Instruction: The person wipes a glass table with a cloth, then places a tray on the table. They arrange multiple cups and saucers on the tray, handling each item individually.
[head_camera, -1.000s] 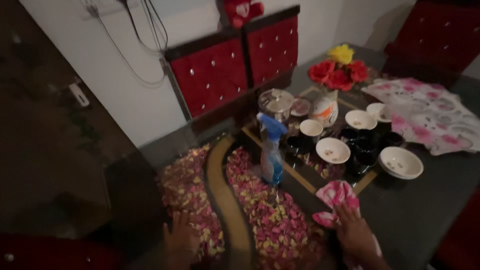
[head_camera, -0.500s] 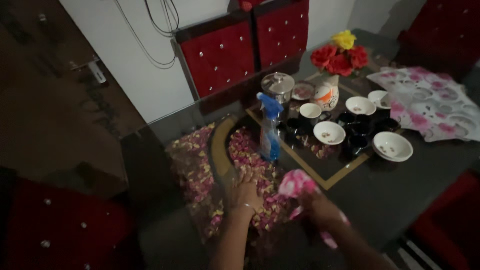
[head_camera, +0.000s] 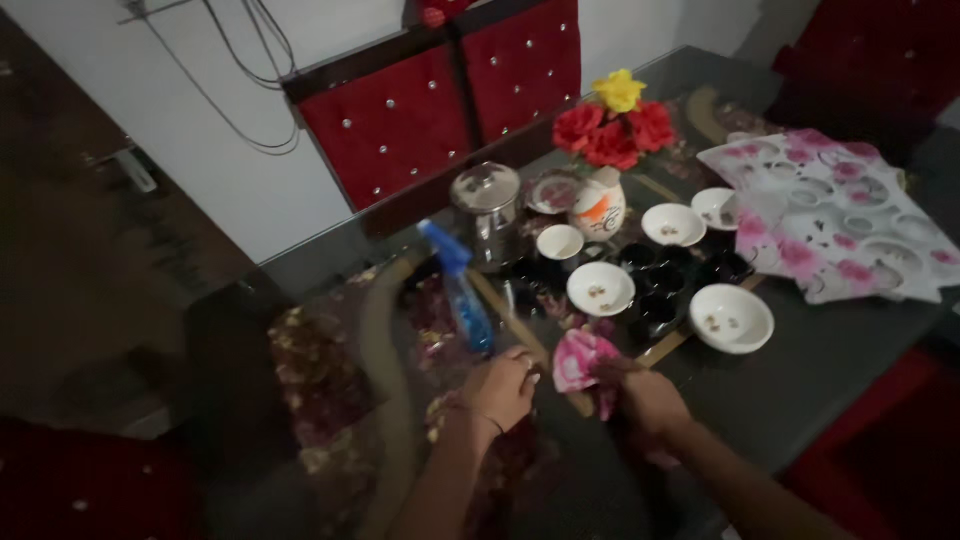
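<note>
The right hand is closed around a bunched cloth, gripping it from the near side so that most of the fabric sticks out ahead of the fingers. The cloth is pink with white patches, crumpled into a soft wad with one fold hanging down toward the counter. It sits just in front of the crowd of dishes, near the gold line that runs across the dark glass top. The left hand lies just beside it, fingers curled loosely downward onto the counter, holding nothing that can be seen; a thin bangle circles the wrist.

Just beyond the left hand stands a spray bottle, clear blue with a blue trigger head, upright and close to the knuckles but apart from them. Behind the cloth are white bowls with small specks inside, set among dark cups. A steel canister with a lid stands farther back, next to a white vase of red and yellow flowers. A flowered sheet lies to the right. Dried petals show under the glass at the left.
</note>
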